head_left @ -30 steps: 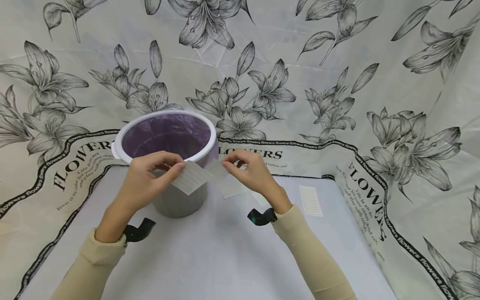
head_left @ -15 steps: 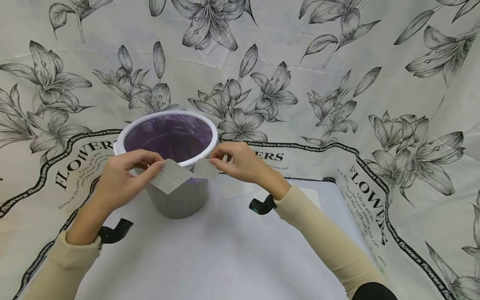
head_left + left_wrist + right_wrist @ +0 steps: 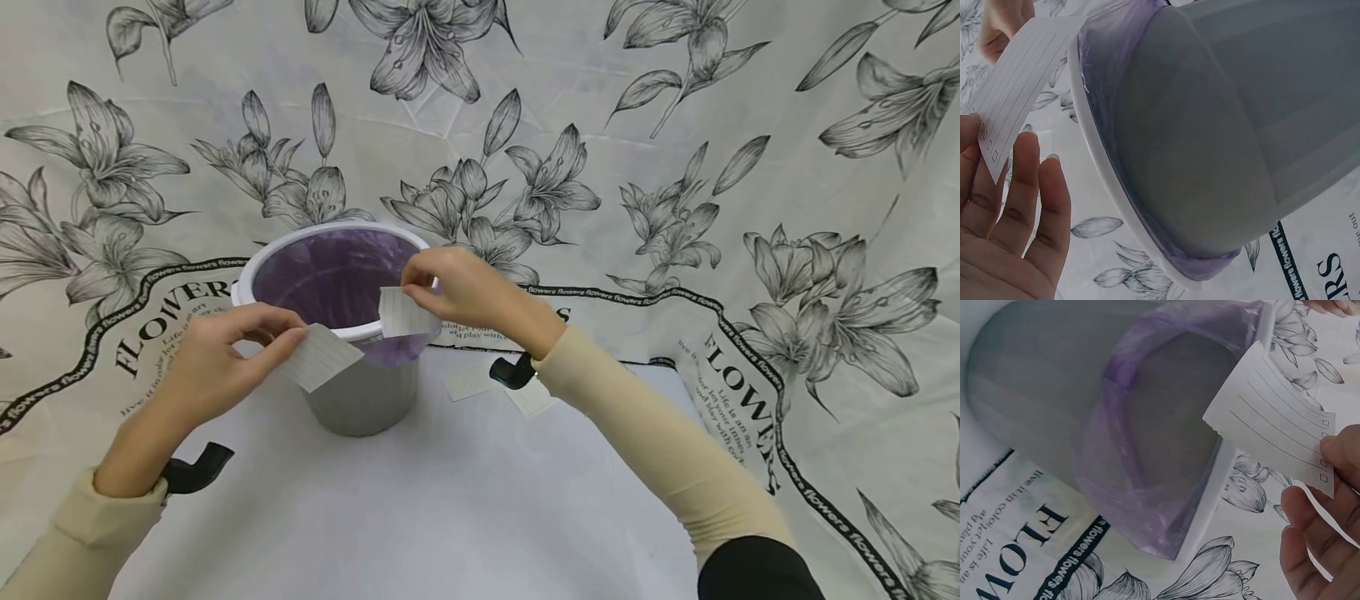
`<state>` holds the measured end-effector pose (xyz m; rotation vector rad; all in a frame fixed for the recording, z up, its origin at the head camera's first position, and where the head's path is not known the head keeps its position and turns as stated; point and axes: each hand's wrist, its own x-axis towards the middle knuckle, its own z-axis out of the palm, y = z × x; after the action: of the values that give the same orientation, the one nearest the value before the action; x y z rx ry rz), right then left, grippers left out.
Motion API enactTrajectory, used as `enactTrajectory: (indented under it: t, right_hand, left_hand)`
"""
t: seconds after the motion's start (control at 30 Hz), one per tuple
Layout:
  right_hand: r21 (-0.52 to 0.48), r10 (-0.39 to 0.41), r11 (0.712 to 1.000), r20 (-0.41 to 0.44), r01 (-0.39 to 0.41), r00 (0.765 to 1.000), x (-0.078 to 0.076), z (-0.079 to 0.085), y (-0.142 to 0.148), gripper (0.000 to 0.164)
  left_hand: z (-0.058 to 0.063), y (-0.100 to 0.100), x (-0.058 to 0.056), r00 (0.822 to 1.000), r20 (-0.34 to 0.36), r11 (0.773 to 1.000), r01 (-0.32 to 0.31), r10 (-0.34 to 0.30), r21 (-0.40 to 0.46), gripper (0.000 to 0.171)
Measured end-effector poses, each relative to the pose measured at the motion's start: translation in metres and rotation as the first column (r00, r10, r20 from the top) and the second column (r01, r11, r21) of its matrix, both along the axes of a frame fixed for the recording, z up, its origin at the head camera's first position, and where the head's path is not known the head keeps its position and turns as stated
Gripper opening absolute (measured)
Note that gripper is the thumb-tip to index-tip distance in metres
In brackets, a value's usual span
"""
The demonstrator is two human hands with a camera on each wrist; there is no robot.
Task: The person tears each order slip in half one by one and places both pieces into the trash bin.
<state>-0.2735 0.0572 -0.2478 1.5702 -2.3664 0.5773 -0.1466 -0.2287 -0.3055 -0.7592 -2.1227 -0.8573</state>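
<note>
My left hand [image 3: 213,362] pinches a piece of lined paper [image 3: 322,357] between thumb and fingers, in front of the trash bin's near side. In the left wrist view, ruled lines and small checkboxes show on that piece [image 3: 1022,78]. My right hand [image 3: 472,287] pinches another lined piece [image 3: 401,312] at the right part of the bin's rim. This second piece [image 3: 1272,419] has an uneven lower edge in the right wrist view. Grey outside, the trash bin [image 3: 363,396] has a white rim [image 3: 273,250] and a purple bag [image 3: 322,267] lining it.
Two lined paper slips [image 3: 467,382] lie on the white table [image 3: 420,517], right of the bin. Part of one is behind the right wrist's black camera mount [image 3: 512,372]. A flower-printed cloth [image 3: 675,75] hangs behind and at the sides.
The two paper pieces, overlapping in view a second ago, are now apart. My left hand has moved left; my right hand has moved up and left to the bin's rim.
</note>
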Motion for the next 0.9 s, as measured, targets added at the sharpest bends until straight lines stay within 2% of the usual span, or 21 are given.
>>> enactTrajectory:
  t: [0.27, 0.47, 0.77, 0.9]
  right_hand:
    - [-0.073, -0.023, 0.997, 0.049, 0.027, 0.999, -0.01, 0.011, -0.009, 0.01]
    - [-0.085, -0.048, 0.995, 0.088, 0.055, 0.995, -0.017, 0.015, -0.017, 0.011]
    - [-0.092, -0.106, 0.988, 0.142, 0.12, 0.984, -0.024, 0.015, -0.029, 0.013]
    - [-0.083, -0.128, 0.986, 0.179, 0.144, 0.976, -0.024, 0.012, -0.035, 0.014]
  left_hand:
    - [0.013, 0.003, -0.003, 1.0, 0.003, 0.999, -0.013, 0.013, -0.046, 0.026]
    - [0.02, 0.008, -0.005, 1.0, 0.026, 0.998, -0.004, 0.005, -0.063, 0.025]
    - [0.024, 0.01, -0.012, 0.996, 0.084, 0.999, -0.013, 0.015, -0.031, 0.012]
    - [0.029, 0.009, -0.016, 0.994, 0.108, 1.0, -0.025, 0.023, 0.012, 0.009]
